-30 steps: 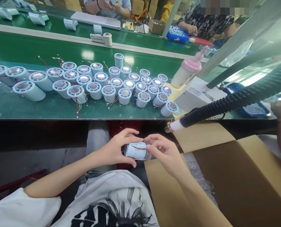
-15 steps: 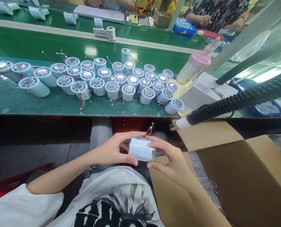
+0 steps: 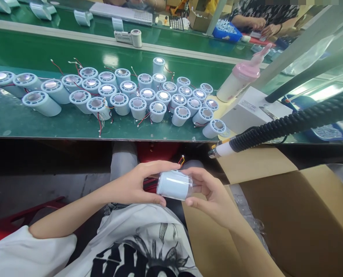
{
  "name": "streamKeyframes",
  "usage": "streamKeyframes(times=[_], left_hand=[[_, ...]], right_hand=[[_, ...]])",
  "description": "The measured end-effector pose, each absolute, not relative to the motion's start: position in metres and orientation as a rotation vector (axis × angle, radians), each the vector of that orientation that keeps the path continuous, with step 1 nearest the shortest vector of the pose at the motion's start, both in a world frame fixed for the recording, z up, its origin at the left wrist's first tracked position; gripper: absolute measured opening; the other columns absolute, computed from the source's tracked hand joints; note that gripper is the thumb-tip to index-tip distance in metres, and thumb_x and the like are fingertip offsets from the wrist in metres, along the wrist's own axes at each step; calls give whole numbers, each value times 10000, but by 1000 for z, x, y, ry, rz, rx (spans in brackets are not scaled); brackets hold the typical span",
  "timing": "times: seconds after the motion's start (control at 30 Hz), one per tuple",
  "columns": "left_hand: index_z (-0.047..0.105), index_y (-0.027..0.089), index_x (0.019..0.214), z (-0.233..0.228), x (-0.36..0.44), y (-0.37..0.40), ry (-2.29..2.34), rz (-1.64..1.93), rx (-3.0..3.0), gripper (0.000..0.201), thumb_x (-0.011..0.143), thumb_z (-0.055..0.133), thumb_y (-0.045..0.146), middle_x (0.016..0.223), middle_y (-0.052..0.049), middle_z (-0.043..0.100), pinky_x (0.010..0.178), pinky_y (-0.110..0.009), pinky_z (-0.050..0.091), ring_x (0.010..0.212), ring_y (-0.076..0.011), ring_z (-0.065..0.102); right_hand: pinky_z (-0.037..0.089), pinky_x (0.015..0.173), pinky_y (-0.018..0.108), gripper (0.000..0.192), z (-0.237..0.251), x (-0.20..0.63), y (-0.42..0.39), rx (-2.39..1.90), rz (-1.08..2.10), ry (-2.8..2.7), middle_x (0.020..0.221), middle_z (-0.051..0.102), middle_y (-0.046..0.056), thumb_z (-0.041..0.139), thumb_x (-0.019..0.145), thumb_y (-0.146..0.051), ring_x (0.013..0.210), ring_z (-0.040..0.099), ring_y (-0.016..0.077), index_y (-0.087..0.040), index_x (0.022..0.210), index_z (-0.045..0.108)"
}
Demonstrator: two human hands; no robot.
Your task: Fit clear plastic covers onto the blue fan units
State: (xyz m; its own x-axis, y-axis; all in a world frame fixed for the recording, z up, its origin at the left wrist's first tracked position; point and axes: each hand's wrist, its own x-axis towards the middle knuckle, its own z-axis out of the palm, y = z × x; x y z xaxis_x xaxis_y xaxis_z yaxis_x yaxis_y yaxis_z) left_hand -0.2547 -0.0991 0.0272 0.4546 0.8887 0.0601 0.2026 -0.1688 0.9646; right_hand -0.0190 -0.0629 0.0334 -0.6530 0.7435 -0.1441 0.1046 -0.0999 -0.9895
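Note:
Held over my lap is a pale blue cylinder (image 3: 174, 185) in a clear, shiny film sleeve, lying on its side. Its thin wires (image 3: 183, 159), red, yellow and dark with a small white plug, stick up at the far side. My left hand (image 3: 148, 182) grips the left end, thumb near and fingers along the far side. My right hand (image 3: 207, 192) grips the right end between thumb and curled fingers. On the green bench, several similar blue cylinders (image 3: 119, 104) stand or lean in a cluster, with ring-slotted tops, round silvery centres and loose wires.
A black ribbed hose (image 3: 275, 121) with a white and metal nozzle (image 3: 221, 150) reaches in from the right. Below it is an open cardboard box (image 3: 301, 215) with clear plastic inside. A pink-lidded bottle (image 3: 239, 79) stands behind a white box (image 3: 255, 107). People work across the bench.
The cylinder has moved slightly right and turned in my hands, and its film looks smoother. My right fingers have slid off its top toward the right end. The wires show less.

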Motion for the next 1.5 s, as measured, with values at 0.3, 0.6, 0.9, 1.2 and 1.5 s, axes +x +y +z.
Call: streamKeyframes(times=[0.3, 0.6, 0.9, 1.2, 1.5], left_hand=[[448, 285, 1372, 26, -257, -100, 950, 811, 1715, 736, 706, 762, 301, 1414, -84, 494, 1079, -388, 387, 1300, -263, 462], [446, 267, 1376, 27, -259, -100, 934, 799, 1783, 714, 727, 743, 283, 1408, -109, 493, 1086, -425, 371, 1287, -286, 470], [423, 320, 1375, 23, -260, -101, 862, 874, 1750, 757, 707, 762, 212, 1408, -74, 489, 1039, -353, 430, 1289, -245, 469], [456, 339, 1349, 23, -261, -100, 845, 878, 1723, 741, 695, 771, 189, 1434, -67, 460, 1055, -370, 415, 1313, -247, 440], [474, 282, 1337, 25, -259, -103, 900, 849, 1590, 679, 720, 745, 195, 1387, -99, 489, 1002, -356, 476, 1285, -260, 467]], right_hand=[[559, 665, 261, 441, 34, -23, -63, -1023, 2024, -1471, 960, 641, 36, 738, 728, -454, 824, 627, 166, -248, 1059, 532], [550, 489, 215, 415, 29, -30, -64, -1054, 2210, -1271, 693, 633, -22, 653, 768, -537, 545, 649, 123, -208, 951, 479], [437, 327, 164, 591, 25, -40, -66, -1129, 2396, -1050, 526, 643, 0, 575, 687, -733, 384, 586, 128, -196, 896, 447], [365, 292, 127, 721, 28, -43, -66, -1221, 2663, -843, 498, 595, 40, 174, 924, -633, 341, 540, 76, -112, 659, 596], [411, 322, 169, 822, 21, -40, -70, -1201, 2461, -1167, 516, 569, 45, 227, 780, -823, 379, 546, 107, -101, 716, 615]])
